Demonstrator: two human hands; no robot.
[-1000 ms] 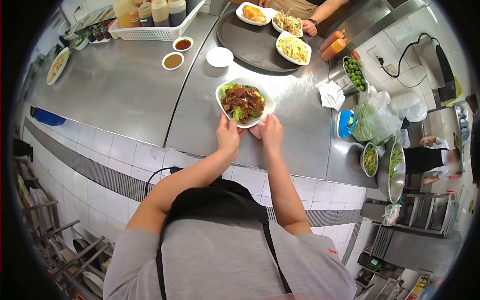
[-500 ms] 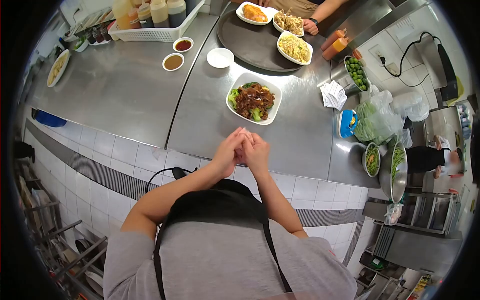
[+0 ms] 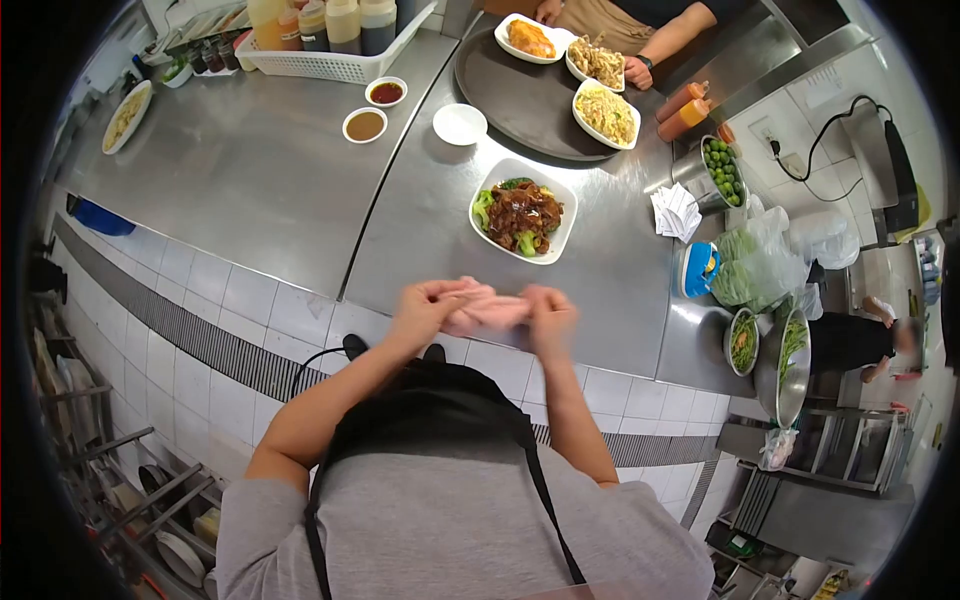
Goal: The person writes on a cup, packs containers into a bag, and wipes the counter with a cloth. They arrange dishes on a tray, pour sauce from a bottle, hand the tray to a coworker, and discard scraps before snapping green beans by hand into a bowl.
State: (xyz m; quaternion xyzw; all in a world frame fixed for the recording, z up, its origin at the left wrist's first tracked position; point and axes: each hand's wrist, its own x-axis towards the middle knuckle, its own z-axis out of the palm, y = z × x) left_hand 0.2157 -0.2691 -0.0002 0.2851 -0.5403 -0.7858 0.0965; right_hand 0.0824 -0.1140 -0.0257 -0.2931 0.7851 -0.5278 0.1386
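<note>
My left hand point(image 3: 420, 313) and my right hand point(image 3: 551, 318) are closed on opposite ends of a crumpled pink cloth point(image 3: 488, 307). The cloth is stretched between them at the front edge of the steel counter. Just beyond it, a square white bowl point(image 3: 556, 240) holds brown saucy meat point(image 3: 525, 213) with broccoli around it. A small white dish point(image 3: 460, 124) lies farther back, in front of the large dark round tray point(image 3: 500, 105).
Dishes of food stand on the tray's rim, including noodles point(image 3: 606, 112). Behind it a person's hand point(image 3: 638, 72) rests near the tray. Two sauce cups point(image 3: 365, 125) and a white basket of bottles point(image 3: 330, 66) are at left. Limes point(image 3: 722, 170) and metal bowls point(image 3: 793, 365) stand right.
My hands, clasped together before, have drawn apart sideways, and the pink cloth now shows stretched between them. The view has shifted slightly; the dishes stay in place.
</note>
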